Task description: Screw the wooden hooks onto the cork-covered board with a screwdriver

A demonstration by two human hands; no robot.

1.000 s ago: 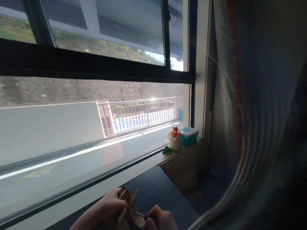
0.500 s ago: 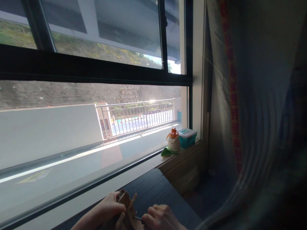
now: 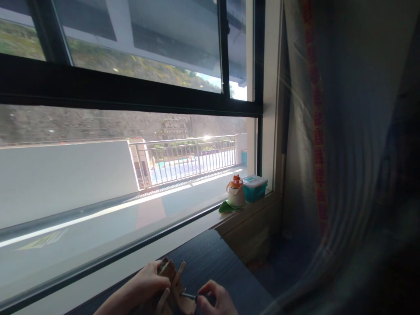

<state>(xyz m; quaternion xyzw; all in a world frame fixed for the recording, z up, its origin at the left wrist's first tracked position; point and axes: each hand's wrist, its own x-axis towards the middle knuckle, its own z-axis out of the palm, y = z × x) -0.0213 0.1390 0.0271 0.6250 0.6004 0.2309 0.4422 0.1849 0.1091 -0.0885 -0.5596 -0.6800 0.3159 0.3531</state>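
At the bottom of the head view, my left hand (image 3: 151, 278) is closed around a brown wooden assembly (image 3: 177, 289) with short sticks jutting from it. Its lower part runs out of the frame. My right hand (image 3: 217, 299) is curled round the dark handle of a screwdriver (image 3: 189, 296). The thin metal shaft points left, its tip against the side of the wooden piece. Whether the tip sits in a screw is too small to tell. Both hands are above the dark table (image 3: 226, 262).
On the window sill (image 3: 197, 232) beyond the table stand a white bottle with an orange lid (image 3: 235, 192) and a teal box with a white lid (image 3: 255, 189). A green leaf-shaped item (image 3: 229, 207) lies before the bottle. A pale curtain (image 3: 300, 131) hangs at the right.
My right hand has turned on the screwdriver handle and its fingers sit differently, with more of the shaft showing. The left hand keeps its hold. The whole view has shifted slightly.
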